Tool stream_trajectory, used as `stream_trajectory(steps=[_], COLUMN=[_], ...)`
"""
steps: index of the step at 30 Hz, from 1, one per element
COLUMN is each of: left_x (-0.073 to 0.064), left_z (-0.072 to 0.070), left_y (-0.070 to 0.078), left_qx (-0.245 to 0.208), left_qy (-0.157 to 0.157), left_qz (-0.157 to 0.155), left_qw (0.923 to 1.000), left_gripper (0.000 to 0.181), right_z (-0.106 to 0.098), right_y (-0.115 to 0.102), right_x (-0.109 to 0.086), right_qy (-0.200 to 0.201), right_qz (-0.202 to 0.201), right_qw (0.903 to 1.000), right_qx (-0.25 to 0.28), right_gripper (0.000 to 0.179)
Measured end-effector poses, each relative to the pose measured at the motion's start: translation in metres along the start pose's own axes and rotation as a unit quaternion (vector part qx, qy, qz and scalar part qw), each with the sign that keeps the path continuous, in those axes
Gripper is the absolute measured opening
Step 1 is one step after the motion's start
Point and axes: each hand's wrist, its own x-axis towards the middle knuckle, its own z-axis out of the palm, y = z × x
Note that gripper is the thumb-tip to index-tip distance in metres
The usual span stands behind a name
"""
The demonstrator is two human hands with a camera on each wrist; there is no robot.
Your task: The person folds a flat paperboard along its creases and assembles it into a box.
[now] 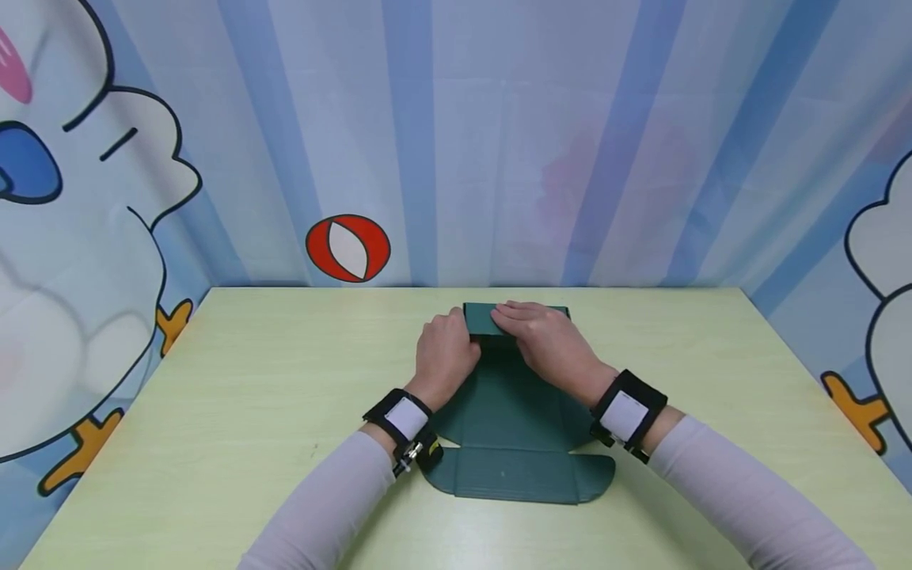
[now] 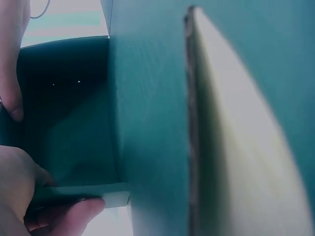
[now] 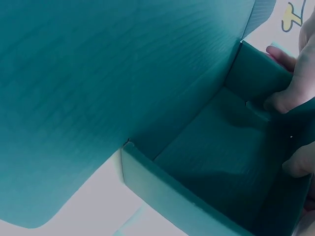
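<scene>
A green cardboard box (image 1: pixel 520 412), partly folded, lies on the table with its lid flap (image 1: pixel 514 475) spread flat toward me. My left hand (image 1: pixel 445 352) pinches the box's left side wall (image 2: pixel 78 191), thumb inside and a finger outside, as the left wrist view shows. At the far wall, my right hand (image 1: pixel 552 344) holds the folded top edge (image 1: pixel 481 319), fingers over it and thumb (image 3: pixel 298 162) on the inside. In the right wrist view the other side wall (image 3: pixel 172 191) stands up, with no hand on it. Both hands partly hide the box's far end.
The pale wooden table (image 1: pixel 249 380) reaches out on both sides of the box. Behind it hangs a blue striped curtain (image 1: pixel 470 158) with cartoon figures and a printed red and white ball (image 1: pixel 347 248). Both wrists carry black straps (image 1: pixel 630 412).
</scene>
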Motion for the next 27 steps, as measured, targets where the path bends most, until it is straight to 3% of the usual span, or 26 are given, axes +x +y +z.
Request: stream_trajectory(steps=[12,27], left_x=[0.0017,0.0030], left_z=[-0.0015,0.0005], left_y=[0.0040,0.0044], left_qx=[0.011,0.011], left_qy=[-0.001,-0.002], left_qz=[-0.019,-0.009], left_qw=[0.9997,0.9999], left_gripper=[0.016,0.015], right_z=[-0.0019,-0.0001], right_y=[-0.0019,0.0007], right_x=[0.0016,0.0010], right_qy=[-0.006,-0.003], right_qz=[0.005,0.006], right_qw=[1.0000,1.0000], right_qx=[-0.001,-0.005], right_gripper=[0.038,0.038])
